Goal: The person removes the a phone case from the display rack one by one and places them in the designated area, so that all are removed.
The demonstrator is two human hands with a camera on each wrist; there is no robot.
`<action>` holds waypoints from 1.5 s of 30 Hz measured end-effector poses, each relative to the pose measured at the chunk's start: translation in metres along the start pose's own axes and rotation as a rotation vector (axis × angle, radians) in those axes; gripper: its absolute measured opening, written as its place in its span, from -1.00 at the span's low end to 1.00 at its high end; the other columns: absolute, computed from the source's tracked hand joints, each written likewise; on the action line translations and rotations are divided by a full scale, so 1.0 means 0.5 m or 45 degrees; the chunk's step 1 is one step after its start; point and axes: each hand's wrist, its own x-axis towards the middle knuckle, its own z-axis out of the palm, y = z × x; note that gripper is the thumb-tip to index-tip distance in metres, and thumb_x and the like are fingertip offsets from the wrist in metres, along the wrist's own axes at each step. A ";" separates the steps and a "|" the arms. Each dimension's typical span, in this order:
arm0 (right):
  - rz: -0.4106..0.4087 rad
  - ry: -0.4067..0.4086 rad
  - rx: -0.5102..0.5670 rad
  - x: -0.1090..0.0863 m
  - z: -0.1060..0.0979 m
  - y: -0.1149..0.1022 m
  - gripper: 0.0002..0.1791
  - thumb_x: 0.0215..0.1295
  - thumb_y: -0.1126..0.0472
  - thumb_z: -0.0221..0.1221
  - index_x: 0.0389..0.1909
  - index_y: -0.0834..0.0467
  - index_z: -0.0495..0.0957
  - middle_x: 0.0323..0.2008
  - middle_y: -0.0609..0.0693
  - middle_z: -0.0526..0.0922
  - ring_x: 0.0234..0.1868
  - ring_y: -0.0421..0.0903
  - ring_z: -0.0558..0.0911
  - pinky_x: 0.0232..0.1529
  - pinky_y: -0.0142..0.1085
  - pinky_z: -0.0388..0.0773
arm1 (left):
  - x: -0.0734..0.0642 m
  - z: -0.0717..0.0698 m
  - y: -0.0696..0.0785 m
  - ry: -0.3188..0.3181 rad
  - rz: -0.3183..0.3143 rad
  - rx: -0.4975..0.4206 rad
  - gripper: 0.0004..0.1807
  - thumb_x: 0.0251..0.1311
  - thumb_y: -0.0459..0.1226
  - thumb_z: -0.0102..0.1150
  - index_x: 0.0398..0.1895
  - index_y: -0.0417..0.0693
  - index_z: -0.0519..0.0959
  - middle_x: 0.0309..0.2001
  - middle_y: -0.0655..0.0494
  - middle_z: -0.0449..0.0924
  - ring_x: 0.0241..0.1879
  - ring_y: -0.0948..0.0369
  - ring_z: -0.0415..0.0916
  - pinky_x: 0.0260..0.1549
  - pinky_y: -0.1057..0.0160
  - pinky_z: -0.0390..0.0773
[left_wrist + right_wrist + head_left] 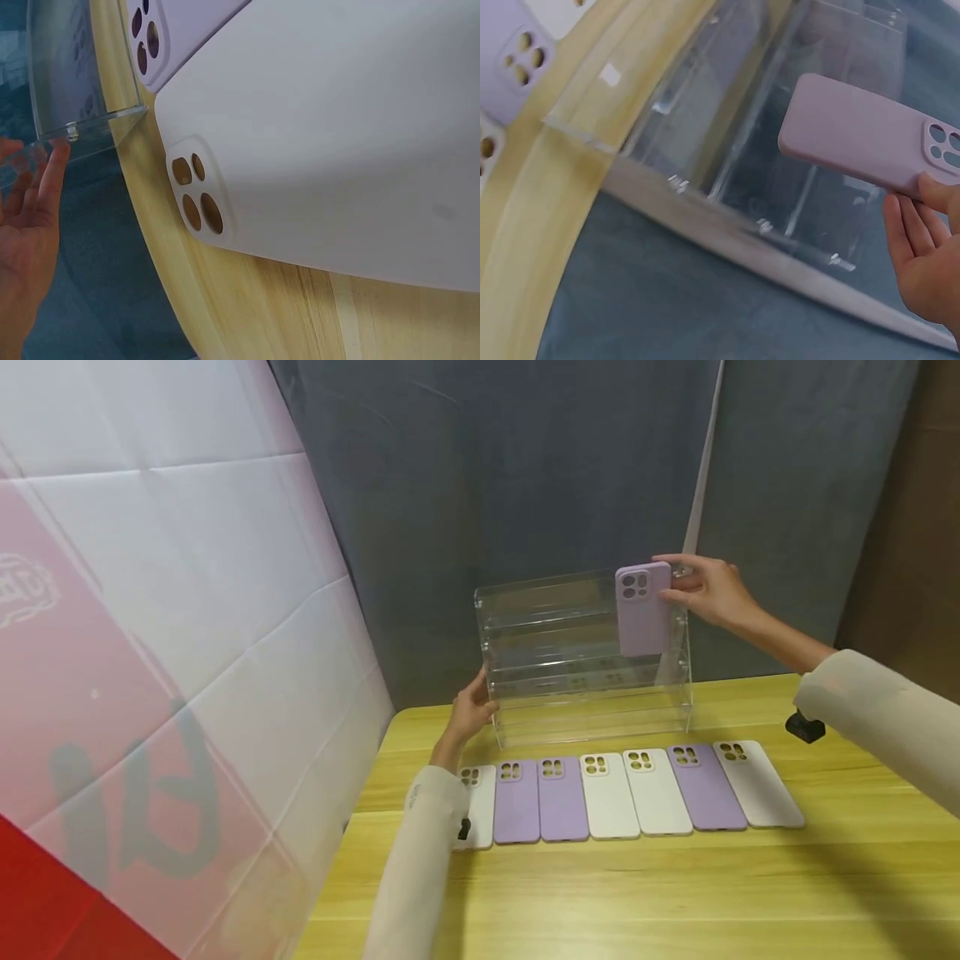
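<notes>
In the head view a light purple phone case (643,625) is held up in front of the upper right of a clear acrylic tiered stand (555,602). My right hand (712,593) pinches the case by its side near the camera cutouts; the right wrist view shows thumb and fingers on its edge. At the stand's lower left side, my left hand (471,708) grips the side panel, fingers at the panel edge in the left wrist view. Before the stand lies a row of several phone cases, among them a white case (657,797) and a purple case (707,789).
The stand sits near the back of a yellow wood-grain table (570,902). Behind it hangs a grey curtain (525,468), and a white printed fabric wall (225,568) rises along the left. My left sleeve (423,852) covers part of the leftmost white case.
</notes>
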 end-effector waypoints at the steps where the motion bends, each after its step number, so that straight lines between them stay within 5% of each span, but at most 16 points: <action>1: 0.009 -0.006 -0.018 -0.008 -0.003 0.007 -0.37 0.42 0.29 0.31 0.49 0.08 0.43 0.12 0.36 0.67 0.09 0.31 0.69 -0.30 -0.68 0.51 | -0.002 -0.002 0.003 -0.006 -0.004 -0.003 -0.08 0.30 -0.64 0.12 0.66 0.02 0.08 0.40 -0.46 0.34 0.34 -0.32 0.41 -0.09 -0.16 0.77; 4: 0.030 -0.024 -0.048 -0.030 -0.013 0.026 -0.37 0.41 0.31 0.31 0.48 0.11 0.43 0.12 0.39 0.66 0.07 0.33 0.70 -0.21 -0.42 0.72 | 0.000 -0.007 -0.003 -0.001 0.002 -0.001 -0.08 0.30 -0.64 0.12 0.66 0.03 0.08 0.41 -0.47 0.33 0.34 -0.34 0.41 -0.07 -0.28 0.73; 8: 0.047 -0.048 -0.084 -0.058 -0.027 0.052 -0.38 0.40 0.32 0.32 0.46 0.16 0.43 0.16 0.44 0.62 0.05 0.39 0.69 -0.15 -0.01 0.79 | 0.009 -0.010 -0.027 0.017 0.003 0.031 -0.07 0.33 -0.60 0.12 0.67 0.17 0.08 0.42 -0.43 0.35 0.33 -0.29 0.44 -0.15 -0.12 0.79; 11: 0.061 -0.068 -0.097 -0.081 -0.042 0.076 -0.37 0.40 0.31 0.32 0.46 0.17 0.43 0.18 0.45 0.60 0.04 0.39 0.69 -0.24 -0.28 0.76 | 0.011 -0.010 -0.032 0.026 -0.012 0.035 -0.06 0.34 -0.60 0.12 0.67 0.24 0.09 0.42 -0.37 0.38 0.33 -0.25 0.47 -0.21 0.05 0.81; 14: 0.091 -0.083 -0.099 -0.107 -0.059 0.103 -0.36 0.40 0.29 0.33 0.47 0.16 0.43 0.18 0.46 0.60 0.00 0.27 0.75 -0.34 -0.56 0.56 | 0.010 -0.011 -0.033 0.026 -0.019 0.019 -0.06 0.35 -0.61 0.12 0.67 0.27 0.09 0.44 -0.33 0.37 0.35 -0.22 0.45 -0.15 -0.02 0.80; 20: 0.193 -0.109 -0.137 -0.167 -0.095 0.161 -0.34 0.40 0.20 0.35 0.49 0.15 0.41 0.23 0.47 0.56 0.00 0.13 0.78 -0.40 -0.53 0.51 | 0.006 -0.015 -0.031 0.020 -0.008 -0.013 -0.06 0.34 -0.63 0.09 0.67 0.23 0.08 0.46 -0.36 0.33 0.38 -0.26 0.40 0.04 -0.30 0.67; 23: 0.232 -0.111 -0.141 -0.198 -0.110 0.188 -0.33 0.40 0.16 0.36 0.48 0.16 0.41 0.25 0.49 0.53 -0.09 -0.21 0.78 -0.40 -0.54 0.55 | 0.006 -0.019 -0.029 0.025 -0.009 -0.012 -0.06 0.34 -0.63 0.09 0.67 0.24 0.09 0.45 -0.36 0.33 0.37 -0.26 0.41 0.02 -0.32 0.67; 27: 0.256 -0.095 -0.170 -0.231 -0.125 0.219 -0.29 0.38 0.13 0.38 0.49 0.16 0.40 0.22 0.53 0.53 -0.24 -0.72 0.44 -0.43 -0.53 0.56 | 0.008 -0.025 -0.028 0.031 0.003 -0.002 -0.07 0.34 -0.62 0.11 0.66 0.21 0.10 0.44 -0.35 0.35 0.37 -0.23 0.42 0.02 -0.24 0.70; 35: 0.301 -0.175 -0.122 -0.280 -0.139 0.267 -0.28 0.40 0.23 0.34 0.52 0.25 0.32 0.16 0.55 0.56 -0.26 -0.65 0.50 -0.37 -0.51 0.63 | 0.008 -0.035 -0.030 0.039 -0.039 0.016 -0.09 0.37 -0.56 0.15 0.66 0.28 0.11 0.44 -0.28 0.39 0.38 -0.17 0.44 -0.02 -0.04 0.76; 45: 0.420 -0.323 -0.037 -0.320 -0.137 0.327 -0.20 0.40 0.14 0.36 0.55 0.29 0.25 0.30 0.56 0.43 -0.16 -0.75 0.38 -0.18 -0.23 0.81 | 0.000 -0.043 -0.031 0.033 -0.029 0.030 -0.09 0.38 -0.54 0.13 0.67 0.24 0.07 0.46 -0.34 0.33 0.40 -0.28 0.37 0.10 -0.20 0.67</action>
